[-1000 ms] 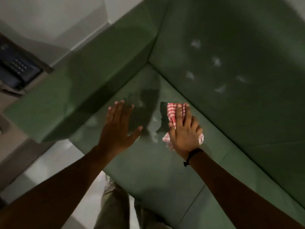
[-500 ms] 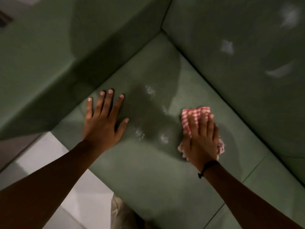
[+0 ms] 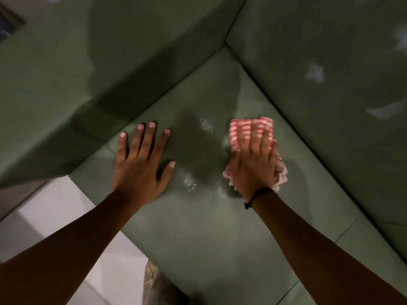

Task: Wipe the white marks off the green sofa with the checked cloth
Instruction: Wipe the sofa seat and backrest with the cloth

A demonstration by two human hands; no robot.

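My right hand (image 3: 253,166) presses the red-and-white checked cloth (image 3: 246,129) flat on the green sofa seat (image 3: 198,227), fingers spread over it. My left hand (image 3: 141,164) lies flat and open on the seat to the left, holding nothing. Between the hands are small white marks on the seat: one near the cloth's top left (image 3: 206,126), one by my left thumb (image 3: 189,182), one by my right wrist (image 3: 221,191). Larger white marks (image 3: 316,72) show on the backrest at the right.
The sofa's armrest (image 3: 88,73) rises at the left and the backrest (image 3: 330,128) at the right, meeting in a corner above the hands. Pale floor tiles (image 3: 55,216) lie at the lower left. My trouser leg (image 3: 156,287) shows at the bottom.
The view has closed in on the seat corner. My right hand has slid the cloth up and to the right of the marks, and my left hand has settled flat on the seat.
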